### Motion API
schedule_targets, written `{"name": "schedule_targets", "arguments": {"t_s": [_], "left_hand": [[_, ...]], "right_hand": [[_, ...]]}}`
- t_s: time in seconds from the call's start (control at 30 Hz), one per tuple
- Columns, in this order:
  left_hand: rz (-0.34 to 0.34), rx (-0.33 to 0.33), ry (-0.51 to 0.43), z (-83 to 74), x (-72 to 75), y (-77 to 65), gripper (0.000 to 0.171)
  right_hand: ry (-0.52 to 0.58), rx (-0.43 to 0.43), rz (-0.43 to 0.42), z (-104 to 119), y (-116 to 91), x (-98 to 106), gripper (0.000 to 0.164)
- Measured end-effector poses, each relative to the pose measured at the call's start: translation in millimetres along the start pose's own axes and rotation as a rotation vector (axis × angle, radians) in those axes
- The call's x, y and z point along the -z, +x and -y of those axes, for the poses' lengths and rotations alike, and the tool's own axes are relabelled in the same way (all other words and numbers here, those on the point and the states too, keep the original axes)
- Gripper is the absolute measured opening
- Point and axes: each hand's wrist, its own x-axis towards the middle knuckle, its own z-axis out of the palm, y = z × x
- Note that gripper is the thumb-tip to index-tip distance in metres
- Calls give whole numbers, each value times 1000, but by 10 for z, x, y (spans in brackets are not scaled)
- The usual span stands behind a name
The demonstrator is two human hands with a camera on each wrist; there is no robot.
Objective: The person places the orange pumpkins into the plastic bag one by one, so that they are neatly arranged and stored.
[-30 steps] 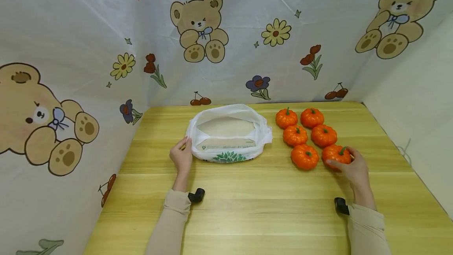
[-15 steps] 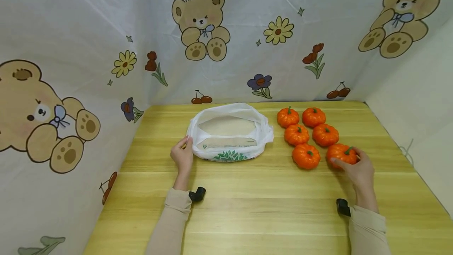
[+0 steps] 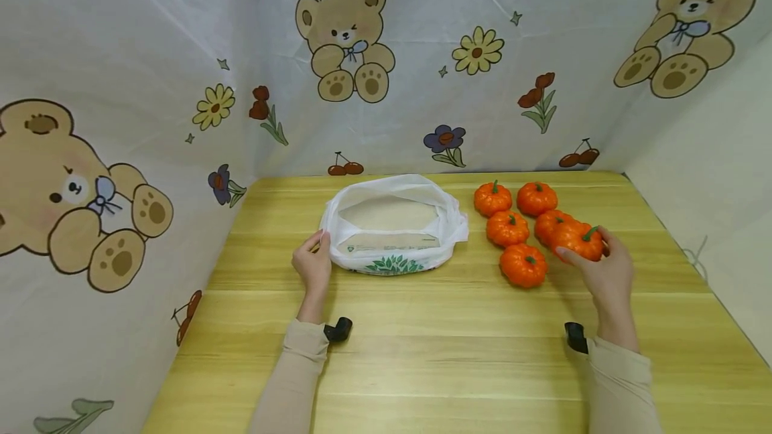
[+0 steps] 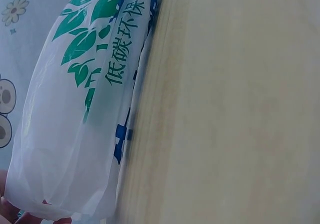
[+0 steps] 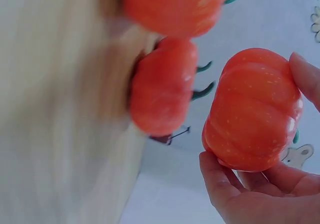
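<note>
Pumpkin (image 5: 252, 111) up off the bench (image 3: 446, 353) on the right, and the right hand (image 3: 612, 270) has it! That grip is pinching it firmly from opposite sides, green stem showing on top. From the head view it covers part of the nearer pumpkin in the right column (image 3: 550, 221), with the far-right pumpkin (image 3: 537, 199) just beyond. Three more line up to their left: the near one (image 3: 523, 266), the middle one (image 3: 508, 228) and the far one (image 3: 492, 199).

Across to the left, the left hand (image 3: 313, 265) has its grip pinching the left edge of the white bag (image 3: 362, 262). The bag sits on the bench, left of the pumpkins, mouth wide open (smart green leaves printed on its near side). Behind everything, a bear-print cloth (image 3: 416, 12).
</note>
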Motion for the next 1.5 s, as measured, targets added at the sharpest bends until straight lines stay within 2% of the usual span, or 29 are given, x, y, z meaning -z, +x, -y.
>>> {"name": "schedule_targets", "arguments": {"t_s": [0.37,0.63,0.8,1.03,1.23,1.5], "left_hand": [[6,31,-13,-10,19,3,19],[1,7,-20,11,10,1,18],[-4,1,-18,-10,2,-14,17],[-4,-9,-20,-13,-13,-29,16],[1,-18,-30,-1,-26,-37,17],[5,-22,-19,15,-35,-59,17]], "right_hand": [[45,87,31,388,-67,-259,99],[68,163,83,610,-72,-564,96],[75,199,101,771,-60,-802,94],[72,299,106,968,-43,-1196,91],[117,357,185,1127,-58,-1518,89],[153,373,288,1286,-135,-1982,89]]}}
